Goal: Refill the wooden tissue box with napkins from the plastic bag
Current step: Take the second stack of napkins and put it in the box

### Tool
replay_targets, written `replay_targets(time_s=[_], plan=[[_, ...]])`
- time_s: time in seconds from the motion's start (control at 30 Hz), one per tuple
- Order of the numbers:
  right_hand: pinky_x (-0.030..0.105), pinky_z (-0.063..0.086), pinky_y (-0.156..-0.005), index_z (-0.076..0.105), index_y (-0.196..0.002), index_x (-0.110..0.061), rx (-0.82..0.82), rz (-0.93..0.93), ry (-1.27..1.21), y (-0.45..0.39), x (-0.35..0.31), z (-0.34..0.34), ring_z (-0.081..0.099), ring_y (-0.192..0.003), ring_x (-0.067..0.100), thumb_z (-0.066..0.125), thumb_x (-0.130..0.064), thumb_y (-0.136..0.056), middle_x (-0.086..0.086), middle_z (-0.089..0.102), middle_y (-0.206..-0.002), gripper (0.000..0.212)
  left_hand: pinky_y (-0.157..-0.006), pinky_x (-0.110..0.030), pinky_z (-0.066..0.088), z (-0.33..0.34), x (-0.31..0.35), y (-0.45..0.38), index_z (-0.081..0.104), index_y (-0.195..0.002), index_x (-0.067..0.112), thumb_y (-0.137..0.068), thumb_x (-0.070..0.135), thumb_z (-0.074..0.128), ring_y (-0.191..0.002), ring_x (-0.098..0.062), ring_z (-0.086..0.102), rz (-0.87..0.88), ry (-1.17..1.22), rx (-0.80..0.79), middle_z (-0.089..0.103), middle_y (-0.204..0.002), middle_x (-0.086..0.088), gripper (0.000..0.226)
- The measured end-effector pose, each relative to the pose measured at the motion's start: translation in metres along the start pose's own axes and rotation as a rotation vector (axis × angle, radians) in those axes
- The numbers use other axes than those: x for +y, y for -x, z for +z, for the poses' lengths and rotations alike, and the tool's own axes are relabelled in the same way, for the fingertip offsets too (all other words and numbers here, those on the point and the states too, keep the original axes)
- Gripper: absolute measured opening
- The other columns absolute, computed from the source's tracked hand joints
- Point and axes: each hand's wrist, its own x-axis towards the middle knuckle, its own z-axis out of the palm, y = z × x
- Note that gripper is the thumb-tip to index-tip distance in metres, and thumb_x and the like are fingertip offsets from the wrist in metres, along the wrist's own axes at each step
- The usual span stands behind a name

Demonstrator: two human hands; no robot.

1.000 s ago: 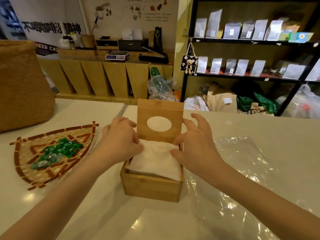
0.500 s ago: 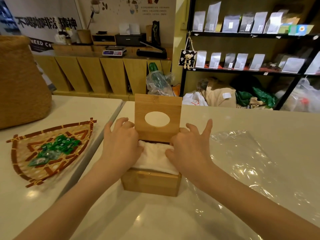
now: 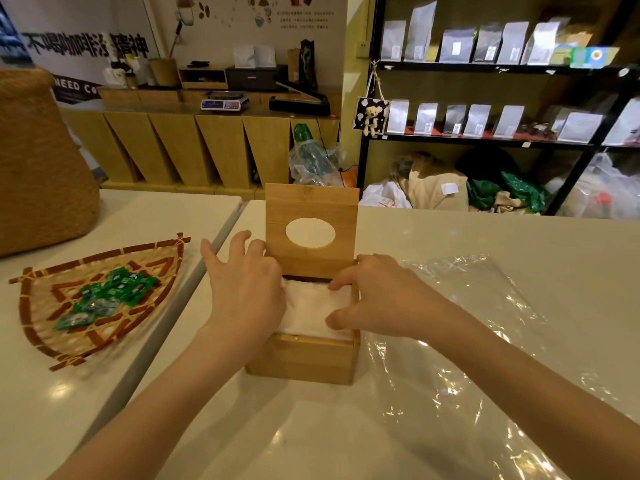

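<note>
The wooden tissue box point(image 3: 300, 358) stands on the white table, its hinged lid point(image 3: 311, 230) with an oval hole raised upright at the back. A stack of white napkins point(image 3: 308, 311) fills the box, sitting about level with its rim. My left hand point(image 3: 244, 289) lies palm-down over the left side of the napkins, fingers spread past the box's far left corner. My right hand point(image 3: 377, 299) rests on the right side, fingertips and thumb touching the napkins. The clear plastic bag point(image 3: 460, 344) lies flat and crumpled on the table to the right of the box.
A woven fan-shaped tray point(image 3: 100, 296) with several green wrapped candies sits to the left, across a seam between two tables. A large woven basket point(image 3: 38, 164) stands at the far left. Shelves and a counter lie beyond the table's far edge.
The napkin stack, which stuck up above the rim and slanted, now sits lower and flatter in the box. Both hands have shifted slightly on it, fingers spreading.
</note>
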Motion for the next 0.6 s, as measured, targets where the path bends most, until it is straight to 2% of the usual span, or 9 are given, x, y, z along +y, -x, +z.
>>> replay_targets(time_s=[0.07, 0.17, 0.27, 0.33, 0.47, 0.53, 0.6], plan=[[0.057, 0.026, -0.106, 0.055, -0.12, -0.026, -0.029, 0.025, 0.094, 0.0, -0.002, 0.002, 0.03, -0.125, 0.029, 0.067, -0.039, -0.073, 0.003, 0.046, -0.112, 0.05, -0.108, -0.066, 0.005, 0.0, 0.002, 0.001, 0.067, -0.089, 0.023, -0.085, 0.034, 0.054, -0.138, -0.026, 0.021, -0.014, -0.009, -0.01, 0.05, -0.135, -0.003, 0.018], [0.059, 0.022, -0.106, 0.057, -0.117, -0.021, -0.075, 0.053, 0.187, -0.001, -0.006, 0.006, 0.032, -0.124, 0.029, 0.066, -0.038, -0.075, 0.006, 0.049, -0.121, 0.046, -0.108, -0.066, 0.006, -0.003, 0.0, 0.001, 0.066, -0.09, 0.025, -0.084, 0.039, 0.056, -0.138, -0.027, 0.021, -0.026, -0.015, -0.008, 0.047, -0.138, -0.004, 0.018], [0.062, 0.017, -0.108, 0.056, -0.118, -0.021, -0.102, 0.076, 0.226, -0.002, -0.009, 0.004, 0.037, -0.123, 0.028, 0.068, -0.039, -0.074, 0.004, 0.052, -0.124, 0.049, -0.11, -0.054, 0.022, -0.011, -0.014, -0.001, 0.066, -0.091, 0.031, -0.078, 0.043, 0.062, -0.133, -0.024, 0.031, 0.047, 0.143, -0.033, 0.049, -0.136, -0.002, 0.018], [0.06, 0.019, -0.108, 0.057, -0.117, -0.021, -0.115, 0.093, 0.194, -0.003, -0.01, 0.0, 0.043, -0.12, 0.027, 0.07, -0.041, -0.072, 0.002, 0.054, -0.124, 0.051, -0.108, -0.045, 0.029, -0.02, -0.026, -0.003, 0.067, -0.095, 0.036, -0.074, 0.043, 0.066, -0.131, -0.021, 0.033, 0.124, 0.233, -0.165, 0.049, -0.137, 0.0, 0.022], [0.055, 0.032, -0.105, 0.057, -0.118, -0.017, -0.196, 0.095, 0.131, -0.003, -0.012, -0.007, 0.053, -0.109, 0.024, 0.07, -0.037, -0.072, 0.002, 0.058, -0.121, 0.052, -0.112, -0.048, 0.019, -0.031, -0.039, -0.013, 0.051, -0.122, 0.041, -0.072, 0.045, 0.068, -0.142, -0.024, 0.008, 0.214, 0.118, -0.465, 0.021, -0.154, 0.0, 0.052], [0.057, 0.034, -0.104, 0.054, -0.121, -0.018, -0.243, 0.103, 0.21, -0.005, -0.015, -0.01, 0.053, -0.108, 0.025, 0.068, -0.034, -0.074, 0.001, 0.057, -0.12, 0.052, -0.111, -0.048, 0.022, -0.03, -0.035, -0.015, 0.047, -0.126, 0.04, -0.07, 0.046, 0.069, -0.142, -0.025, 0.009, 0.273, 0.024, -0.491, 0.023, -0.153, -0.001, 0.06], [0.061, 0.033, -0.103, 0.054, -0.117, -0.017, -0.264, 0.121, 0.309, -0.008, -0.021, -0.011, 0.052, -0.108, 0.028, 0.067, -0.031, -0.074, 0.002, 0.056, -0.113, 0.046, -0.11, -0.049, 0.024, -0.027, -0.027, -0.014, 0.051, -0.124, 0.036, -0.069, 0.044, 0.07, -0.139, -0.026, 0.014, 0.318, -0.071, -0.443, 0.034, -0.145, -0.001, 0.059]])
